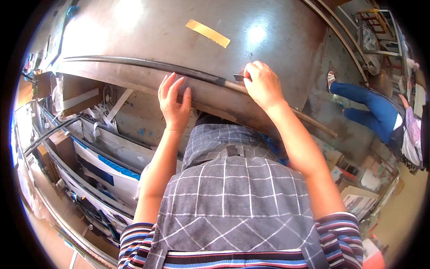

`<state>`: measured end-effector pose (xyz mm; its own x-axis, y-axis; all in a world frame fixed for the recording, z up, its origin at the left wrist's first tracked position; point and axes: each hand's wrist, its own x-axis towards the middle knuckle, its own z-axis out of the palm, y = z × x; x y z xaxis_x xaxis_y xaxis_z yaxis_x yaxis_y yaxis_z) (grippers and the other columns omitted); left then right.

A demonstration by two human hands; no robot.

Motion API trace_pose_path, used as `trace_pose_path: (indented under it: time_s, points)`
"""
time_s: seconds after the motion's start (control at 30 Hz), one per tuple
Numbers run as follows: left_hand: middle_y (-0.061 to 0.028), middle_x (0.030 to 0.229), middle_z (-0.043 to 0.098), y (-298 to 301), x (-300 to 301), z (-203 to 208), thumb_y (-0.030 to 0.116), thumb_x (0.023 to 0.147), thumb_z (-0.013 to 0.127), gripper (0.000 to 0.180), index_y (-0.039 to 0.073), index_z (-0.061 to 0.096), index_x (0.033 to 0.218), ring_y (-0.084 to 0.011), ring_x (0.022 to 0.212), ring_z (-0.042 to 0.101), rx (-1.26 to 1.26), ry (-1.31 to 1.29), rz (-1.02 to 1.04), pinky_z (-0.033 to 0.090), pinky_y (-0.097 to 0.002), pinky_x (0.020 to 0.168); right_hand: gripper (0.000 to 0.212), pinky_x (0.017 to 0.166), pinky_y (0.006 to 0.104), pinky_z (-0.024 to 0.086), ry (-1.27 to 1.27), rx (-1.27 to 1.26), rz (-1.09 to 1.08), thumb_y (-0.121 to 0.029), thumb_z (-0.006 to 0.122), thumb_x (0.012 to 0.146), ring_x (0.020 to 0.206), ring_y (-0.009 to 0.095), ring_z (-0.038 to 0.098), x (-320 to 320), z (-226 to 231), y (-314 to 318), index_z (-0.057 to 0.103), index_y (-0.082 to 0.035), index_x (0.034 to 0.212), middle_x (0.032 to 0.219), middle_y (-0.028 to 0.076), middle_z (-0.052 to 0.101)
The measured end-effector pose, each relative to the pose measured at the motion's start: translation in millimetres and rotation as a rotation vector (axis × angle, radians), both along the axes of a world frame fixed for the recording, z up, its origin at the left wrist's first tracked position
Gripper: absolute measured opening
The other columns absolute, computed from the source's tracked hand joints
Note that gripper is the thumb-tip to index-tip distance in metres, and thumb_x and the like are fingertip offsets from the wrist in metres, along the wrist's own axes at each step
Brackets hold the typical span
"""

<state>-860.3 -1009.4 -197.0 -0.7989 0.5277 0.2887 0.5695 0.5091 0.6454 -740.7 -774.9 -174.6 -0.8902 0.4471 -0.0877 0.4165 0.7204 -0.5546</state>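
Your right hand (262, 83) is closed on a small blade (238, 77), tip set against the rod (179, 69) just left of your knuckles. Your left hand (174, 101) is open, fingers flat and together, pressing the tabletop (148, 31) edge just below the rod, holding nothing.

Progress, as I read it: the rod is still black-sleeved from your left hand out to the far left. Right of the blade it runs bare and lighter, down past your right forearm. So the stripped stretch is the shorter one and most of the sleeve is left.

Hard to tell:
- the blade is mostly hidden in your fist, only the tip shows
- whether the edge is actually under the sleeve
- rod's far-left end bends into the rim glare
- tape strip (208, 33) above your hands, purpose unclear
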Motion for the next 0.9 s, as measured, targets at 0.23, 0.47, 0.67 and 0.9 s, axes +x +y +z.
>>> trace_pose_path:
  time_s: [0.23, 0.47, 0.67, 0.9]
  points:
    - [-0.013, 0.127, 0.057, 7.7, 5.7, -2.1, 0.005, 0.08, 0.07, 0.031, 0.007, 0.067, 0.111, -0.0334, 0.124, 0.049, 0.04, 0.015, 0.012, 0.039, -0.0433, 0.105, 0.006, 0.08, 0.0443, 0.052, -0.028, 0.07, -0.038, -0.002, 0.06, 0.079, 0.093, 0.034, 0.062, 11.8, 0.7, 0.0, 0.062, -0.005, 0.084, 0.092, 0.014, 0.063]
    - [-0.0126, 0.124, 0.058, 4.2, 5.6, -2.9, 0.004, 0.079, 0.07, 0.029, 0.007, 0.067, 0.109, -0.0329, 0.122, 0.05, 0.033, 0.027, 0.002, 0.04, -0.0428, 0.103, 0.008, 0.072, 0.0405, 0.051, -0.078, -0.052, -0.078, -0.006, 0.061, 0.082, 0.08, 0.032, 0.063, 16.5, 7.6, -3.3, 0.063, -0.003, 0.089, 0.089, 0.014, 0.065]
    - [-0.0124, 0.122, 0.06, 1.5, 2.3, -4.6, 0.005, 0.08, 0.07, 0.031, 0.008, 0.067, 0.11, -0.0317, 0.119, 0.052, 0.034, 0.058, -0.004, 0.041, -0.0422, 0.101, 0.008, 0.074, 0.045, 0.051, 0.06, -0.206, -0.231, -0.006, 0.059, 0.083, 0.081, 0.037, 0.064, 26.9, 4.6, 5.8, 0.064, -0.001, 0.086, 0.085, 0.02, 0.064]
    - [-0.0151, 0.122, 0.057, -22.0, -6.7, -47.7, 0.009, 0.085, 0.069, 0.029, 0.006, 0.065, 0.114, -0.0313, 0.115, 0.052, -0.041, 0.191, 0.078, 0.044, -0.0411, 0.099, 0.012, 0.054, 0.03, 0.051, 0.087, -0.922, -0.311, -0.014, 0.057, 0.094, 0.06, 0.015, 0.06, 28.6, -3.2, -30.8, 0.056, -0.002, 0.089, 0.072, 0.007, 0.06]
